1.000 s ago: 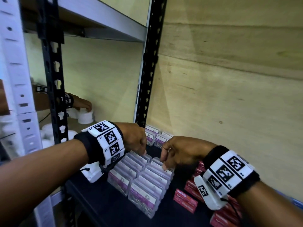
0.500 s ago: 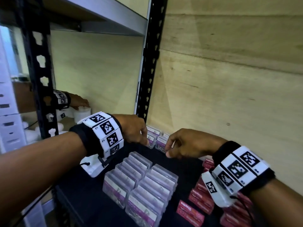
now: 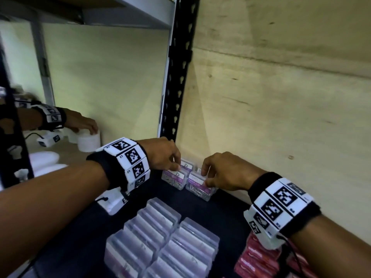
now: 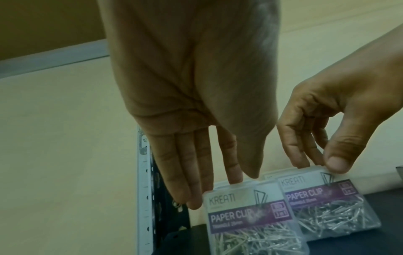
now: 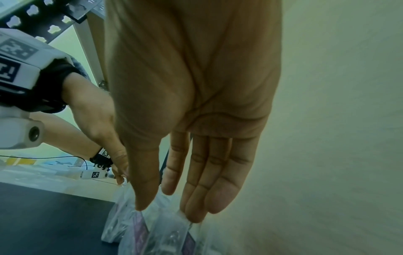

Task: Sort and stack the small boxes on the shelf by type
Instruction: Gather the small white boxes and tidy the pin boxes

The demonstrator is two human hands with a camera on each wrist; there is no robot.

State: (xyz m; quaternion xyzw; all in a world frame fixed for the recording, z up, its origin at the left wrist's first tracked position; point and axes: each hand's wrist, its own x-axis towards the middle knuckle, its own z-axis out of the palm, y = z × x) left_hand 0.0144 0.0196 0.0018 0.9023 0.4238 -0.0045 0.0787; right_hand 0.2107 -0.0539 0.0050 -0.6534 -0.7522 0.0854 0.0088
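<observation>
Two clear paper clip boxes with purple labels stand side by side at the back of the dark shelf (image 3: 226,207). My left hand (image 3: 177,167) reaches down onto the left paper clip box (image 3: 174,177); in the left wrist view its fingers (image 4: 191,189) go behind that box (image 4: 246,215) and the thumb meets its top edge. My right hand (image 3: 205,177) pinches the top of the right paper clip box (image 3: 197,187) between thumb and fingers, as the left wrist view shows on that box (image 4: 322,195). The right hand (image 5: 165,207) hangs over both boxes.
Two rows of clear boxes (image 3: 160,239) stand upright in front of my hands. Red boxes (image 3: 259,261) are stacked at the lower right under my right wrist. A black shelf post (image 3: 176,77) rises behind. Another person's hand (image 3: 82,122) rests on white rolls (image 3: 88,140) at the left.
Both hands have moved from the near rows of clear boxes to the back of the shelf and come down on the two paper clip boxes there.
</observation>
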